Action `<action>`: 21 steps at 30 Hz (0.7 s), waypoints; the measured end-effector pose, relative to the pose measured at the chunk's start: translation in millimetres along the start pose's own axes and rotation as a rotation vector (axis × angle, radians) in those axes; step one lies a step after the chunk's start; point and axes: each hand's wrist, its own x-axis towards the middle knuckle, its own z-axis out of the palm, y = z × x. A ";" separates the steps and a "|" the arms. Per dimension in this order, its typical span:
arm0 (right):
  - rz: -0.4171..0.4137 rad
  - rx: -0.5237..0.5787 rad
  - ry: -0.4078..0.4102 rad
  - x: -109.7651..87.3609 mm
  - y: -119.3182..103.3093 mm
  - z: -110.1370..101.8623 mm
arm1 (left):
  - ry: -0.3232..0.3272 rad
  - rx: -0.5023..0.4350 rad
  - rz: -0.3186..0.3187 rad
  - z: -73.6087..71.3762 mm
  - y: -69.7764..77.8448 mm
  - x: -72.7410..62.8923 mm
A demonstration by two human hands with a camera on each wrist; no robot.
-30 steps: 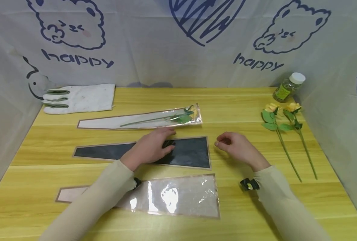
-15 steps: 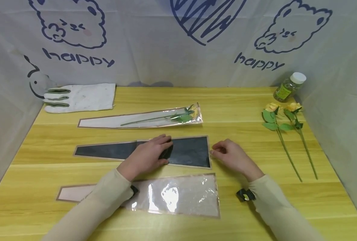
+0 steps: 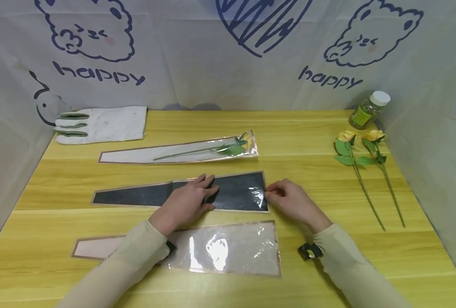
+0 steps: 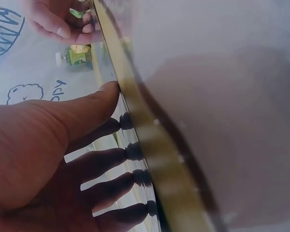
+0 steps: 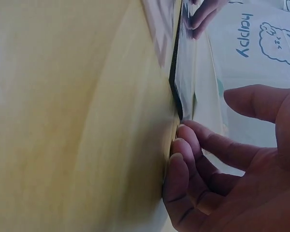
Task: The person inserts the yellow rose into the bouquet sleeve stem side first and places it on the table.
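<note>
A tapered black flower sleeve (image 3: pixel 240 192) with a clear film front lies on the table, its wide end to the right. My left hand (image 3: pixel 183 204) rests on its middle with spread fingers. At the wide end, my right hand (image 3: pixel 289 200) touches the sleeve's edge with bent fingertips. In the right wrist view the thumb (image 5: pixel 251 99) stands apart from these fingers. Behind, a white flower sleeve (image 3: pixel 139 156) holds a yellow rose (image 3: pixel 232 149). Nearest me lies a pale pink flower sleeve (image 3: pixel 243 250), partly under the left forearm.
Two yellow roses, one on the left (image 3: pixel 359 175) and one on the right (image 3: pixel 386 175), lie at the table's right side. A jar with a white lid (image 3: pixel 368 110) stands behind them. A white glove (image 3: pixel 108 125) lies back left, and printed cloth surrounds the table.
My right hand has moved left and slightly down onto the black sleeve's wide edge. My left hand has settled on the sleeve, its fingers spreading. Glare now shows on the film at that end.
</note>
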 end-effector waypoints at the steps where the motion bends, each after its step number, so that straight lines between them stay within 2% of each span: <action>1: 0.001 0.006 -0.001 -0.2 -0.2 0.3 | -0.001 0.000 0.000 -0.3 0.4 0.0; 6: -0.022 0.045 -0.024 -1.3 -1.4 0.2 | -0.008 0.008 -0.006 -1.5 1.5 0.7; 13: 0.028 0.330 -0.107 -1.7 -2.2 -5.2 | -0.023 0.058 -0.036 -1.3 3.8 1.4; 21: 0.057 0.519 -0.035 3.6 0.5 -6.7 | -0.028 0.102 -0.043 -2.0 5.4 1.8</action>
